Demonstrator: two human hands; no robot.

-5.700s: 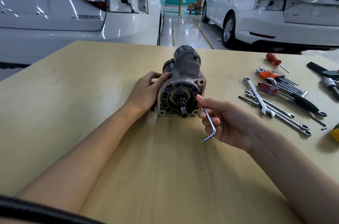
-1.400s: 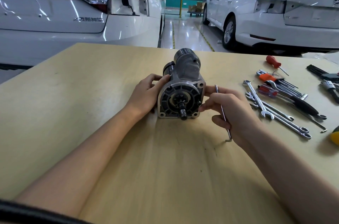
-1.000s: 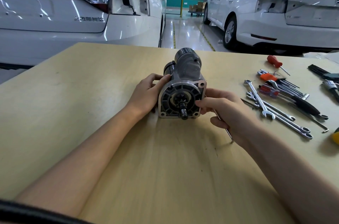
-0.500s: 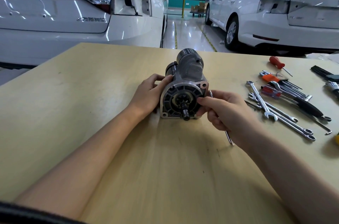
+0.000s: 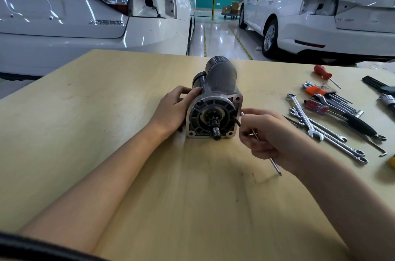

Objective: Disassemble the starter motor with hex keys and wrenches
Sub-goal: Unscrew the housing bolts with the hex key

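Note:
The grey starter motor lies on the wooden table with its flanged drive end and pinion gear facing me. My left hand grips the motor's left side, thumb on top of the housing. My right hand is at the flange's right edge. It holds a silver hex key in the palm, the key's long end sticking out below the hand. Its fingertips pinch a thin dark bolt that sticks out of the flange face.
Several combination wrenches lie to the right of my right hand. Beyond them are a hex key set in an orange holder, a red screwdriver and black-handled pliers. Two white cars stand behind the table.
My right hand stopped turning the hex key, tucked it into the palm and moved its fingertips to the flange's right side, where a dark bolt now sticks out. The left hand kept its grip.

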